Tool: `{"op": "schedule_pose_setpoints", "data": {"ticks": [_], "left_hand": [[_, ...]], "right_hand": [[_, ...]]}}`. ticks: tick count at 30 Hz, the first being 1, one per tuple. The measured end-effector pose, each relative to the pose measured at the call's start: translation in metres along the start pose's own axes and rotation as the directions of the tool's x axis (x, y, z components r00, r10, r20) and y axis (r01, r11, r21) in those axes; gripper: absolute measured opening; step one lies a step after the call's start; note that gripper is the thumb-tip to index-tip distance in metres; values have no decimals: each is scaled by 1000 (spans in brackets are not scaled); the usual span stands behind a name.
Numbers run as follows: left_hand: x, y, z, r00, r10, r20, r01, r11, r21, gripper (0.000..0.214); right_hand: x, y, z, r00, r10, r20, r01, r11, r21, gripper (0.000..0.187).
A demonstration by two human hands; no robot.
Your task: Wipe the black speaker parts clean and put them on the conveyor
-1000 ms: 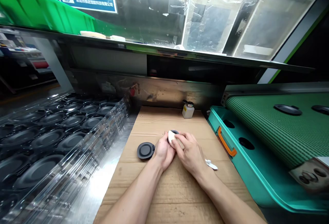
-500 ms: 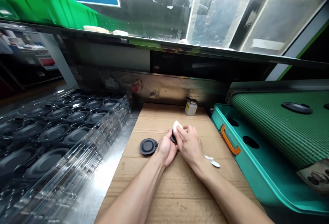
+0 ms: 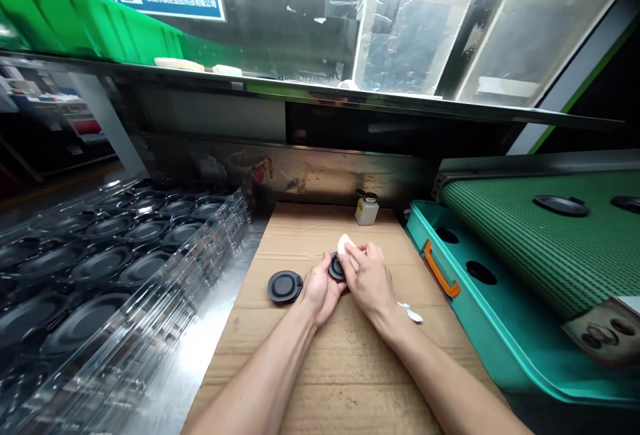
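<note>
A: What are the hands doing?

B: The left hand (image 3: 320, 292) is cupped, its fingers curled beneath a round black rubbery disc (image 3: 337, 267) that sits tilted at the fingertips. The right hand (image 3: 366, 282) is drawn narrow, pinching a folded white cloth (image 3: 345, 244) against the disc's far edge.

A: Why hold it like that?

B: My judgement is that the cupped hand steadies the disc and leaves its face open to the cloth.

A: What's around them?

B: A second black disc (image 3: 285, 286) lies flat on a brown cardboard sheet (image 3: 345, 372), just left of the left hand. A small white bottle with a black cap (image 3: 367, 212) stands near the sheet's far edge, and a white plastic scrap (image 3: 411, 313) lies just beside the right wrist.

A: And the edges?

B: The hands sit mid-sheet, with cardboard between them and the far edge. A teal tray with an orange handle (image 3: 480, 328) runs along the right edge. On the left, past a strip of steel tabletop (image 3: 200, 348), a clear plastic tray (image 3: 220, 248) holds more black discs.
</note>
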State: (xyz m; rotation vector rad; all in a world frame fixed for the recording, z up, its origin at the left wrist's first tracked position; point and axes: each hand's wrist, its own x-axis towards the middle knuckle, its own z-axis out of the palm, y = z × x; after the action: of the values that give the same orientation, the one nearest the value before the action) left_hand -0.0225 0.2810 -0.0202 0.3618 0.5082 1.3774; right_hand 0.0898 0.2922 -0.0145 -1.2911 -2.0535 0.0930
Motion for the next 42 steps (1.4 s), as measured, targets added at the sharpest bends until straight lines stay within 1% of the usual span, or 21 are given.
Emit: {"op": "schedule_pose_setpoints", "data": {"ticks": [3, 4, 7, 9, 14, 19, 22, 24, 28, 30, 32, 33, 35, 37, 38, 39, 42], "left_hand": [[0, 0, 0, 999, -26, -19, 26, 1000, -6, 39], [0, 0, 0, 999, -27, -29, 27, 1000, -3, 38], [1, -1, 0, 998, 11, -59, -11, 1000, 4, 34], [2, -1, 0, 997, 26, -72, -26, 1000, 4, 34], [5, 1, -1, 992, 50, -116, -51, 999, -5, 35], [6, 0, 0, 992, 71, -105, -73, 997, -7, 36], [4, -3, 0, 993, 79, -83, -78, 997, 15, 32], [4, -6, 0, 994, 77, -80, -75, 997, 28, 30], [7, -10, -3, 991, 104, -82, -101, 994, 34, 28], [7, -10, -3, 992, 99, -75, -97, 995, 36, 28], [6, -9, -3, 994, 79, -72, -76, 996, 43, 28], [6, -8, -2, 995, 72, -71, -68, 997, 48, 28], [4, -6, -2, 994, 68, -86, -64, 997, 50, 30], [4, -5, -1, 994, 56, -93, -52, 998, 44, 32], [4, -5, -1, 995, 50, -91, -47, 998, 43, 33], [5, -5, -2, 995, 47, -86, -43, 998, 43, 32], [6, -7, -2, 996, 53, -70, -49, 997, 62, 28]], "right_hand": [[0, 2, -1, 998, -49, 42, 47, 998, 45, 32], [2, 4, -1, 998, -41, 36, 39, 998, 52, 31], [9, 8, 0, 999, 48, -21, -47, 997, 56, 32], [12, 11, 1, 997, 71, -17, -69, 995, 76, 33], [6, 18, -6, 993, 106, 60, -115, 977, 178, 41], [4, 23, -17, 984, 28, 175, -75, 960, 271, 32], [5, 20, -17, 981, 18, 191, -78, 947, 311, 30], [4, 15, -14, 981, 20, 195, -81, 946, 314, 31], [6, 4, -5, 980, -21, 196, -39, 953, 300, 30], [10, 2, 0, 990, 9, 142, -43, 970, 238, 32], [13, 2, 2, 995, 67, 80, -79, 984, 157, 33], [13, 3, 2, 994, 80, 69, -89, 987, 135, 33], [9, 6, 0, 992, 46, 114, -63, 987, 148, 30], [4, 10, -3, 981, -26, 193, -13, 980, 201, 27], [3, 12, -5, 975, -46, 215, -2, 976, 219, 26], [2, 13, -7, 976, -43, 214, -6, 975, 224, 25], [6, 15, -8, 993, 40, 113, -62, 979, 196, 24]]}}
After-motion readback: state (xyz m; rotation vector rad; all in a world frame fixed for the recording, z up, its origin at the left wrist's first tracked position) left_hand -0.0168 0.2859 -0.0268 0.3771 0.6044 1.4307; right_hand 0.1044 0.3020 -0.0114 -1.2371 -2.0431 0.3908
